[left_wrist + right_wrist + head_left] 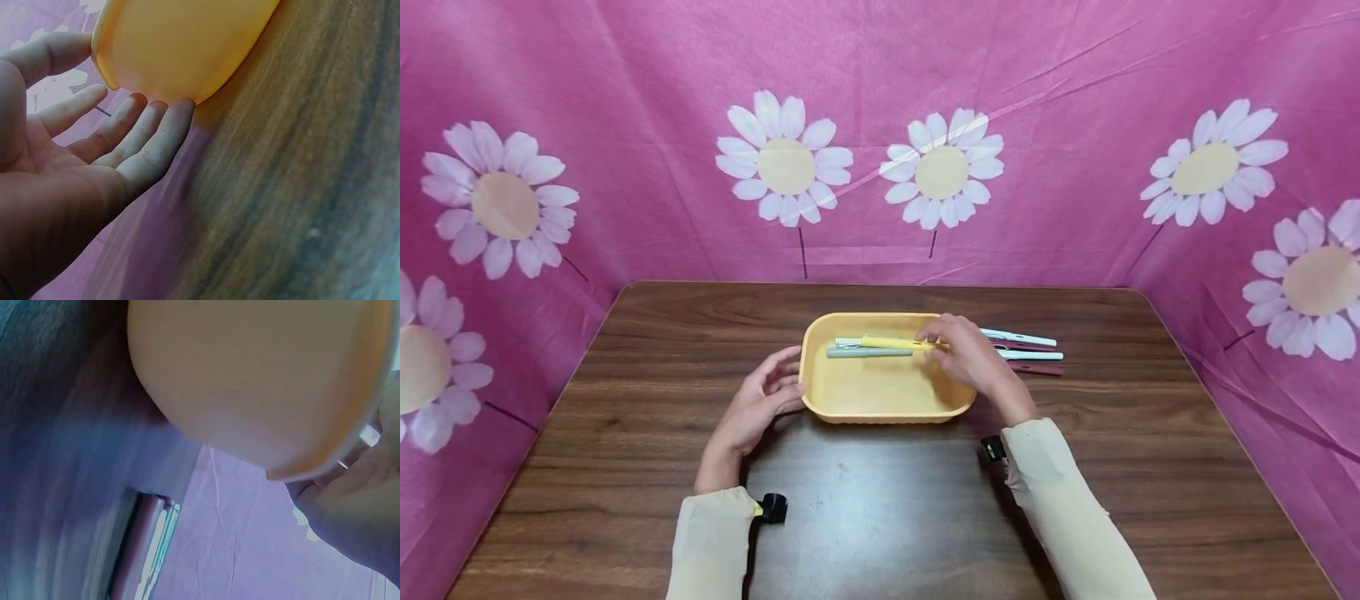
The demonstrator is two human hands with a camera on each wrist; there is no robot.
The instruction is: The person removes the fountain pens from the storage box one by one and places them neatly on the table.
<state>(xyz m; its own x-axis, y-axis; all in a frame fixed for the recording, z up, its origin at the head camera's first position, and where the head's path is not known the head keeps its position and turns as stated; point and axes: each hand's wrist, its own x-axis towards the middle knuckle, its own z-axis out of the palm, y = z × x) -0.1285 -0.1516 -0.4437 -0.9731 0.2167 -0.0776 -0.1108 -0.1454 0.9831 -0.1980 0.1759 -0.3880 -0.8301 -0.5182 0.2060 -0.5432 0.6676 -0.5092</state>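
A yellow tray [880, 398] with rounded corners stands on the table. My left hand [762, 402] touches its left end, fingers loosely extended against the outer wall [181, 62] and the thumb near the rim. Over the tray's right end, my right hand [961, 354] pinches a yellow pen [889, 342] that has a pale end pointing left. Just below the yellow pen in the head view lies a grey-green pen [869, 353], inside the tray. The right wrist view shows the tray's underside wall [250, 381] covering most of the right hand's fingers.
Several pens lie right of the tray, among them a white pen [1030, 356] and a dark red pen [1037, 368]. Brown wood-grain table [865, 508] spreads in front. A pink cloth with daisies [865, 50] hangs behind and along both sides.
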